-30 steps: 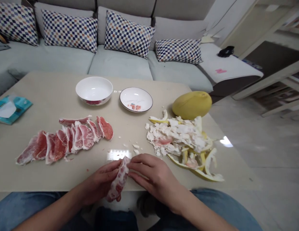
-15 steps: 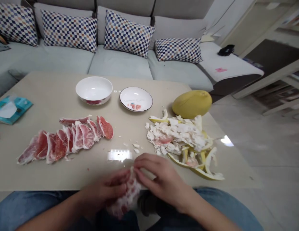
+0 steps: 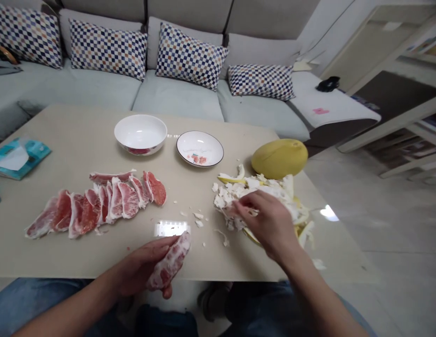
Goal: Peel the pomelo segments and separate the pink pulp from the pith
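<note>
My left hand [image 3: 147, 267] is closed around a pomelo segment [image 3: 170, 263], red flesh showing through patchy white membrane, just over the table's front edge. My right hand [image 3: 269, 222] is over the heap of white pith and yellow peel [image 3: 235, 189]. Its thumb and fingertips are drawn together at the pile; whether a scrap is between them is hidden. On the left of the table lies a row of red pomelo segments [image 3: 115, 199], with one more segment [image 3: 110, 177] behind it. Small pith crumbs [image 3: 198, 220] are scattered between the row and the heap.
Behind the segments stand a deep white bowl [image 3: 140, 133] and a shallow dark-rimmed plate [image 3: 200, 145] with a printed design. A whole yellow pomelo [image 3: 279, 158] rests behind the peel heap. A blue tissue pack [image 3: 31, 152] lies far left. A sofa [image 3: 182, 100] borders the table's far side.
My right hand has left the held segment and moved right to the pith heap. My left hand still holds the segment, slightly higher. A thin pith strand now lies near the heap.
</note>
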A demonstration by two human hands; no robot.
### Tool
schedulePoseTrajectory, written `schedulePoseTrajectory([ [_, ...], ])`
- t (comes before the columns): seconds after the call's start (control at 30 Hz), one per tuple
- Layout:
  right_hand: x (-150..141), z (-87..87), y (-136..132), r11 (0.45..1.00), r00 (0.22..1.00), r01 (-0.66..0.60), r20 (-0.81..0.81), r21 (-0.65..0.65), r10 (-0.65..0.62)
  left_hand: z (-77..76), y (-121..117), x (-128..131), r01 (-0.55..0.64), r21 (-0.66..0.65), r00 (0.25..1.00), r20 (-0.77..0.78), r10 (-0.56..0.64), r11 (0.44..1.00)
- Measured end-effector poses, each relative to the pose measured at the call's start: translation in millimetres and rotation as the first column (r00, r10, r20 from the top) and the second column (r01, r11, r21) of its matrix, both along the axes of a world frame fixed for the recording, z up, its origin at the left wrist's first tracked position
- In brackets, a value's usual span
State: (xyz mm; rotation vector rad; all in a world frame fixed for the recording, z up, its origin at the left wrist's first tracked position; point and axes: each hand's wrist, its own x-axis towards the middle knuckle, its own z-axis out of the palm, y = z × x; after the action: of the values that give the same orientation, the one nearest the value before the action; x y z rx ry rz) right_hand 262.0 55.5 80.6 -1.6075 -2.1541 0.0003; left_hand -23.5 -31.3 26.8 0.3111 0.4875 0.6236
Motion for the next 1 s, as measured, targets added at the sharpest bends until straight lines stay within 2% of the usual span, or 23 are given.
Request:
schedulePoseTrajectory([
  [0.1,-30,0.9,-23,0.961,0.954,-0.261,-0.180,-0.097,0.241,-1.4,0,0,0.004,0.004,1.000,-0.012,-0.004,1.000],
  [0.2,-51,0.8,-42,0.887,0.868,-0.436,-0.331,-0.150,0.371,-0.2,1,2,0.017,0.024,0.999,-0.038,-0.016,1.000],
  [0.3,-60,2.0,-54,0.806,0.777,-0.562,-0.452,-0.185,0.437,2.8,2,4,0.022,0.059,0.997,-0.080,-0.017,0.998],
  [0.57,-65,-1.0,-64,0.836,0.835,-0.537,-0.204,-0.108,0.510,4.3,0,7,0.036,0.085,0.991,-0.130,-0.025,0.996],
  [0.8,-73,-15.9,-71,0.845,0.848,-0.530,0.041,0.067,0.529,0.4,-1,7,0.057,0.114,0.978,-0.207,-0.033,0.992],
  [0.9,-75,-17.5,-73,0.856,0.860,-0.510,0.058,0.082,0.507,0.8,-1,6,0.067,0.121,0.973,-0.228,-0.038,0.990],
  [1.0,-75,-11.4,-70,0.869,0.866,-0.493,-0.065,0.052,0.495,2.0,-1,5,0.087,0.124,0.975,-0.212,-0.059,0.988],
])
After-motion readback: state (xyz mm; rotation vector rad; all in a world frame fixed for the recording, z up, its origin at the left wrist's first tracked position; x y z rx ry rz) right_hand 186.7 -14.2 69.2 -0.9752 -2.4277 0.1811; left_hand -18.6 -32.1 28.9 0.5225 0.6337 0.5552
